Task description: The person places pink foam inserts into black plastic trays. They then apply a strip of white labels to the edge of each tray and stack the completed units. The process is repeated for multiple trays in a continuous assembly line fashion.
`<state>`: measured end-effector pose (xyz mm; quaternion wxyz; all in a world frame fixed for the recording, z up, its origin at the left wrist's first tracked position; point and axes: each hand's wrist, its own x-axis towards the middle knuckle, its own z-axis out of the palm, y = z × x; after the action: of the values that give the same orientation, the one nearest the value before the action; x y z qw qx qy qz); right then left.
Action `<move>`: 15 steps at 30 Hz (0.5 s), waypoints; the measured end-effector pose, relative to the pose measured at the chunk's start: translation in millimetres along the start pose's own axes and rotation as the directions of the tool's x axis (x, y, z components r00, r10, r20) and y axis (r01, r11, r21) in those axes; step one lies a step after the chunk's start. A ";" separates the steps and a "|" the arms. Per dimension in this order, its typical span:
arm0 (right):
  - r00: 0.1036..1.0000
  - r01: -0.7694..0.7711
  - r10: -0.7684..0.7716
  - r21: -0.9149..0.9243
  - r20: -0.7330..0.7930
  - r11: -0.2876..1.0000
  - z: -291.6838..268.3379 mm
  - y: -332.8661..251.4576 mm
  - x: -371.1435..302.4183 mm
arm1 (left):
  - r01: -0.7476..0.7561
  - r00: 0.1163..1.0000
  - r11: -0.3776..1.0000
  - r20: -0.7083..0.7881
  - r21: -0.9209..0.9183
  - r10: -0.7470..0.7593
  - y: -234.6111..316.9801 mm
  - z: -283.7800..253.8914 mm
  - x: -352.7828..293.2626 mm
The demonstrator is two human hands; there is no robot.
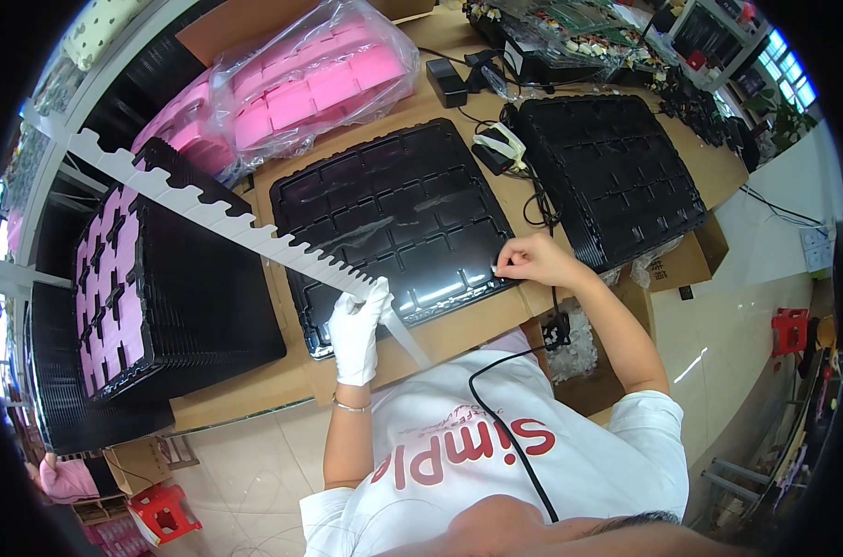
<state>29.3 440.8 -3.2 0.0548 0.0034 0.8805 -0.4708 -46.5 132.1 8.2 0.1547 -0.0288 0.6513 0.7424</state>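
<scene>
Cardboard-topped table (458, 330), black tray (393, 213), pink foam bag (315, 79), gloved left hand (358, 325) gripping notched white strip (217, 215)

one notched white strip (217, 215), two black tray stacks (393, 218), two red stools (164, 511)

Wooden workbench (458, 339) on pale tiled floor (245, 464); bright window (788, 79) at far right

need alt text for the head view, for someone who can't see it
Seen from above, a person's gloved left hand holds a long white notched strip over an empty black compartment tray on a brown table. The bare right hand pinches something small at the tray's right edge. Bagged pink foam pieces lie behind.
</scene>
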 end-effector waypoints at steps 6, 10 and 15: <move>0.948 -0.318 0.317 0.061 0.016 0.946 -34.7 -9.4 -106.4 | 0.009 0.998 0.968 -0.066 0.251 0.008 9.2 -22.5 -25.2; 0.771 -0.636 0.619 -0.146 -0.149 0.757 -9.1 84.4 -216.4 | -0.113 0.991 0.870 0.115 0.479 0.066 -17.8 -55.3 -58.2; 0.735 -0.620 0.447 -0.771 -0.509 0.142 20.3 71.1 -244.4 | -0.437 0.884 0.612 0.439 0.659 0.159 -65.5 -105.6 -99.0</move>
<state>278.2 474.7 -49.0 0.1412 0.3222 0.9239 0.1507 48.3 16.9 -46.2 0.1340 0.2747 0.8543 0.4203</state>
